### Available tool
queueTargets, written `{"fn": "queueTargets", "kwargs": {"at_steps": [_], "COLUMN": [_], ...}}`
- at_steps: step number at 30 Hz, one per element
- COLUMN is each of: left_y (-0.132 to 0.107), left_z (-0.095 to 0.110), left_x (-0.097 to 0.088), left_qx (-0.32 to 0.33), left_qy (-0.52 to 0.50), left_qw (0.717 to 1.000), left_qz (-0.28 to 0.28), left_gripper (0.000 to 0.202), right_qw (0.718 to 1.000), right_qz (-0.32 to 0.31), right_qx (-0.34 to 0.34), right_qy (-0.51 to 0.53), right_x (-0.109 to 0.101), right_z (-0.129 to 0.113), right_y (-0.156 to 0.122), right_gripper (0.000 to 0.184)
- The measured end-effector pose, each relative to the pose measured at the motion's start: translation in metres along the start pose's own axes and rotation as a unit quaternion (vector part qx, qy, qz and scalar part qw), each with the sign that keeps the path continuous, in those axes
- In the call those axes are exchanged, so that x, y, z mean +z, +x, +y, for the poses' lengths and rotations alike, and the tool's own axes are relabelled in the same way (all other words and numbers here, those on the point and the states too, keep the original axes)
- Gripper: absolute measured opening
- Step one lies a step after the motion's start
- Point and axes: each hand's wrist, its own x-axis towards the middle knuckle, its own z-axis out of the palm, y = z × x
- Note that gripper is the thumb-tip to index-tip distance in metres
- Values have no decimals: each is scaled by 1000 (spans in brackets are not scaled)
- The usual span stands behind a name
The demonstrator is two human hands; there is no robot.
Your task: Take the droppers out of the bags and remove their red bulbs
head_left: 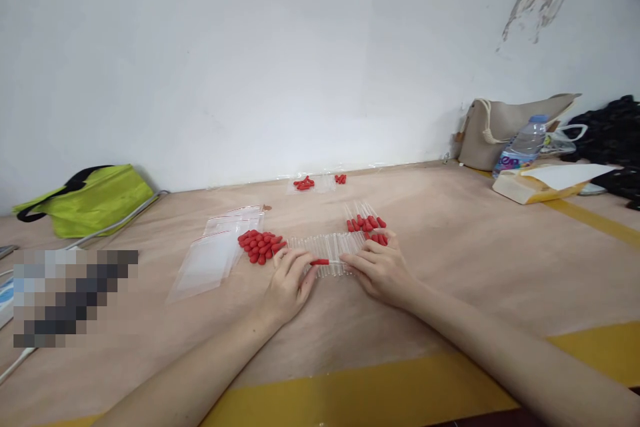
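Note:
My left hand (pixel 291 278) pinches a red rubber cap (pixel 320 261) against the end of a clear glass tube (pixel 336 263). My right hand (pixel 379 266) grips the other end of that tube with its fingers closed. Beneath both hands lies a row of clear tubes (pixel 325 245) on the table. A heap of loose red caps (pixel 261 245) sits just left of my left hand. Several tubes with red caps fitted (pixel 367 221) lie beyond my right hand.
Clear zip bags (pixel 216 253) lie left of the caps. Two small bags with red caps (pixel 314 182) rest by the wall. A green bag (pixel 85 199) is at far left; a beige bag (pixel 500 128), water bottle (pixel 523 145) and box (pixel 530 185) at far right.

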Motion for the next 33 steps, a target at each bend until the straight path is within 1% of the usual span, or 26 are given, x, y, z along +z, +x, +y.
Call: {"fn": "queueTargets", "kwargs": {"at_steps": [2, 3, 4, 6, 8, 9, 12, 13, 15, 18, 19, 21, 22, 24, 26, 27, 29, 31, 33], "left_y": [3, 4, 6, 9, 12, 13, 15, 15, 15, 15, 15, 15, 16, 17, 17, 16, 15, 13, 10], "left_z": [2, 3, 5, 10, 15, 18, 27, 30, 34, 34, 33, 27, 23, 14, 7, 5, 4, 8, 13], "left_x": [0, 0, 0, 0, -2, -2, -5, -5, -6, -6, -7, -9, -10, -11, -12, -12, -10, -9, -7], "left_qx": [-59, -91, -119, -148, -148, -140, -112, -105, -97, -86, -79, -57, -43, -7, 32, 49, 71, 82, 95], "left_qy": [-28, -49, -73, -118, -146, -153, -169, -176, -186, -163, -142, -84, -51, 11, 62, 83, 115, 126, 119], "left_qw": [998, 995, 990, 980, 973, 971, 965, 964, 961, 969, 974, 984, 988, 993, 992, 990, 985, 983, 982], "left_qz": [18, 13, -5, -55, -100, -119, -164, -171, -179, -167, -161, -144, -136, -120, -109, -106, -104, -107, -112], "left_gripper": [19, 18, 15, 13, 17, 19, 25, 26, 23, 23, 24, 23, 23, 21, 19, 18, 17, 16, 15], "right_qw": [999, 998, 997, 989, 969, 953, 899, 889, 884, 888, 887, 888, 895, 927, 965, 978, 989, 990, 991], "right_qz": [11, 15, 20, 23, 18, 17, 28, 35, 28, 3, 8, 37, 49, 47, 22, 12, 16, 34, 39], "right_qx": [29, 46, 65, 115, 165, 182, 193, 190, 181, 167, 169, 185, 190, 175, 123, 98, 74, 69, 47], "right_qy": [14, 25, 42, 92, 184, 242, 392, 416, 430, 429, 429, 419, 401, 328, 229, 184, 128, 117, 122], "right_x": [0, 1, 1, 2, 1, 0, -5, -6, -8, -10, -10, -11, -11, -11, -9, -8, -4, 0, 4], "right_z": [-2, -3, -3, -3, -2, -1, -1, -2, -6, -11, -11, -8, -5, 2, 7, 8, 6, 0, -7], "right_y": [1, 2, 2, 4, 6, 7, 11, 12, 13, 14, 14, 13, 12, 9, 6, 4, 1, -1, -2], "right_gripper": [16, 15, 15, 17, 20, 21, 22, 22, 20, 20, 20, 22, 21, 17, 13, 12, 13, 13, 12]}}
